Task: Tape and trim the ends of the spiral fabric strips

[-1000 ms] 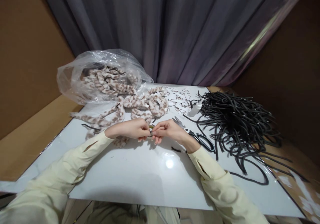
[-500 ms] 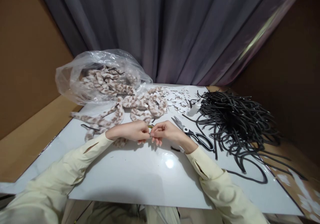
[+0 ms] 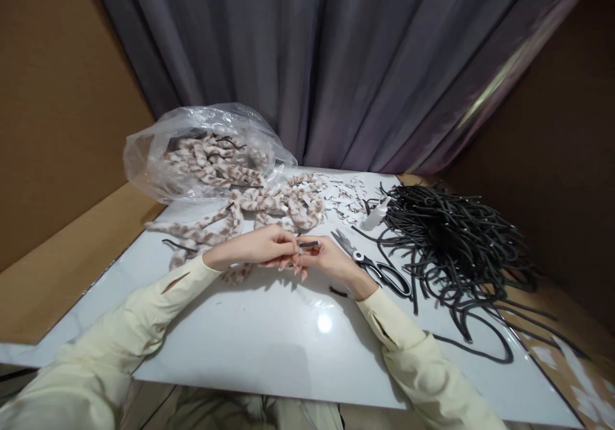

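My left hand (image 3: pixel 269 245) and my right hand (image 3: pixel 327 258) meet above the middle of the table, fingers pinched together. A short end of black cord (image 3: pixel 308 244) sticks out between them, over the right fingers. Whatever else the fingertips hold is hidden. Spotted brown-and-white plush strips (image 3: pixel 206 230) lie just behind and beside my left hand, some with black cord ends showing. Scissors (image 3: pixel 372 264) with black handles rest to the right of my right hand, blades partly apart. Under the right wrist lies a small black cord piece (image 3: pixel 338 291).
A clear plastic bag (image 3: pixel 144 161) holding more plush strips stands at the back left. Small white scraps (image 3: pixel 343 193) are scattered at the back. A white squeeze bottle (image 3: pixel 375 215) stands by a large heap of black cords (image 3: pixel 451 238). Cardboard (image 3: pixel 62 116) and a grey curtain (image 3: pixel 240 39) enclose the table.
Both hands have shifted slightly, and their fingers are closer together. The black cord end now shows over the right fingers. The whole view has moved a little.
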Available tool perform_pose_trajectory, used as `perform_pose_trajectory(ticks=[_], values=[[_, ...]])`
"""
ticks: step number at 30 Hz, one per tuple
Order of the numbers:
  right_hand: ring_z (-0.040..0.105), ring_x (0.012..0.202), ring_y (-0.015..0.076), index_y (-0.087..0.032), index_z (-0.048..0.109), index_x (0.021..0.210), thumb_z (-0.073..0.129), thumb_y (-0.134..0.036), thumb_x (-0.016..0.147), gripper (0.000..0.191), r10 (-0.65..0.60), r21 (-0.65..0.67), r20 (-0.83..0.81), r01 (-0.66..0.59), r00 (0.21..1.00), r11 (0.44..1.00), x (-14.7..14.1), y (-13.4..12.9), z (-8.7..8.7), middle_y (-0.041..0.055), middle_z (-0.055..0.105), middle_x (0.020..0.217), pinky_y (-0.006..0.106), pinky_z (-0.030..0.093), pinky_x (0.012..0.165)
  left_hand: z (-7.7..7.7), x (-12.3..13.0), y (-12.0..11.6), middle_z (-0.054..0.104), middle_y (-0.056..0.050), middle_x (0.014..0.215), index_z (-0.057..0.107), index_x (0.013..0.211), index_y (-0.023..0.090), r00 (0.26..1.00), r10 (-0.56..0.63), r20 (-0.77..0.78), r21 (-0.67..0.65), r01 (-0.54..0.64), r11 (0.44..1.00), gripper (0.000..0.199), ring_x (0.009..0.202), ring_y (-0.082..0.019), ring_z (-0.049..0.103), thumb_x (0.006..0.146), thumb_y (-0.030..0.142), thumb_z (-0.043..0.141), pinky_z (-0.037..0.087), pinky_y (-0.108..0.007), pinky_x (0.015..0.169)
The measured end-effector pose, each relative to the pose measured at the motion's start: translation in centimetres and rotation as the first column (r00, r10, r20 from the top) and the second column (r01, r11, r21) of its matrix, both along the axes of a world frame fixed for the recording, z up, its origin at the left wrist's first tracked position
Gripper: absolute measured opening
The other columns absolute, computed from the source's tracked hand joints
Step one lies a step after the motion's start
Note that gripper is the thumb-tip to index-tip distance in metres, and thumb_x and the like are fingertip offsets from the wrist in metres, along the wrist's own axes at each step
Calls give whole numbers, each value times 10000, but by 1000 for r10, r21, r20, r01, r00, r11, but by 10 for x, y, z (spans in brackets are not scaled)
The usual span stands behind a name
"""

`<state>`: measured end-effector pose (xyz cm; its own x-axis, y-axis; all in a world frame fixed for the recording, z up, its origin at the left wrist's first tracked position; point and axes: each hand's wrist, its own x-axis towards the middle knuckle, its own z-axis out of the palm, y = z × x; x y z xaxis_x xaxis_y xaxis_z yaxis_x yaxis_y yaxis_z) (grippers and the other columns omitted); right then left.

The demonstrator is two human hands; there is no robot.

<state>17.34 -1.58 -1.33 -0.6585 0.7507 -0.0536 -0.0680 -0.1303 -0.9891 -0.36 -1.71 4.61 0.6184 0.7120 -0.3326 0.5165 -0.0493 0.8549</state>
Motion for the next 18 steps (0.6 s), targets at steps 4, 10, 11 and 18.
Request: perform_pose_trajectory(ticks=[4,10,11,18], values=[[586,547,120,-133,672,825,693,-290,709,197,-155,107,-24,157,988,982,-2,-4,6,2,633,630,234,508,512,11,-5,-8,582,-3,566,649,778,131,991,-27,130,-50,34,998,364,393,-80,466,832,445,474,375,-183,402],[521,467,81,-141,683,844,703,-327,712,228,-278,110,-70,285,958,952,3,3,11,-17,595,624,212,454,459,-4,-30,-23,670,-106,773,658,862,116,968,67,242,-331,17,943,494,646,-173,630,810,571,472,469,-224,504],[522,467,79,-149,684,837,707,-329,709,223,-275,80,-100,283,956,956,3,2,12,-18,594,628,210,450,459,-13,-31,-26,676,-132,846,634,972,116,949,120,292,-447,25,894,532,695,-203,646,800,591,471,486,-255,522],[523,472,97,-141,673,721,733,-398,666,270,-145,-121,-195,123,970,985,2,-9,20,3,588,581,210,422,410,-47,-37,-29,588,-108,1199,371,1345,269,541,497,679,-631,82,772,531,1037,-210,586,867,481,464,462,-335,830]])
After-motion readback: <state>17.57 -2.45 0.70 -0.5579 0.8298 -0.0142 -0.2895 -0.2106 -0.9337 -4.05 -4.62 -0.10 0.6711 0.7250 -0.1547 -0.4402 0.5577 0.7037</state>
